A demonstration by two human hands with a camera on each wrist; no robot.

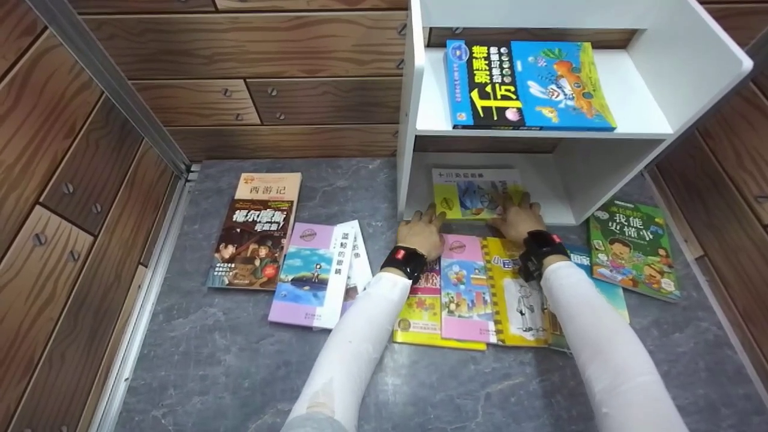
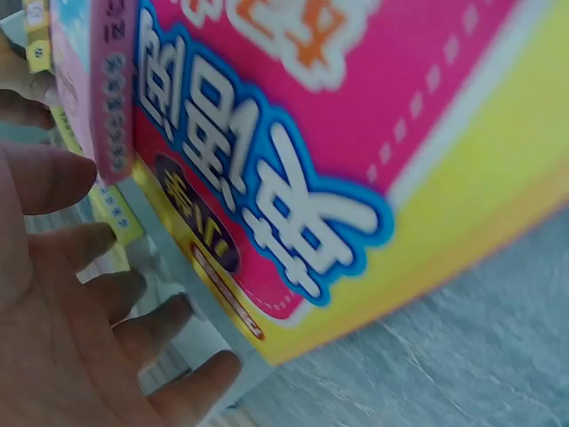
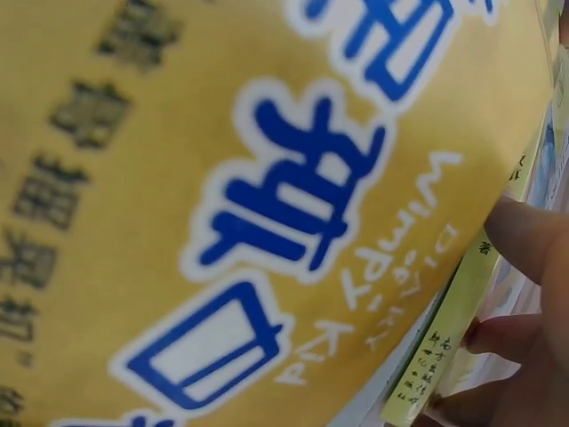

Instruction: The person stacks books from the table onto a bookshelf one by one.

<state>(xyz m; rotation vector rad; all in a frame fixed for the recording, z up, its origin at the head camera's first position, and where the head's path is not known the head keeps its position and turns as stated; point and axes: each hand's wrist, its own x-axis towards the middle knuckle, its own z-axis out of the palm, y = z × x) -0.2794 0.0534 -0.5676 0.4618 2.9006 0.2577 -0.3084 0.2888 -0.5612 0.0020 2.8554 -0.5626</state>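
On the floor of the white shelf's lower compartment lies a white and yellow-green book (image 1: 447, 201) with a picture on its cover. My right hand (image 1: 519, 219) rests at its right end, hiding that part; in the right wrist view its fingers touch the book's yellow spine (image 3: 427, 365). Close to the front left corner is my left hand (image 1: 422, 231), its fingers spread and reaching forward in the left wrist view. Under the wrists, on the grey floor, are a pink book (image 1: 465, 288), a yellow comic book (image 1: 519, 300) and a magenta and yellow book (image 1: 420, 321).
The white shelf (image 1: 411, 132) holds two large picture books, a black and blue one (image 1: 486, 84) and a rabbit one (image 1: 558, 84), on its upper board. Left are a brown detective book (image 1: 249, 246) and a purple book (image 1: 306, 276). Right is a green book (image 1: 636, 249).
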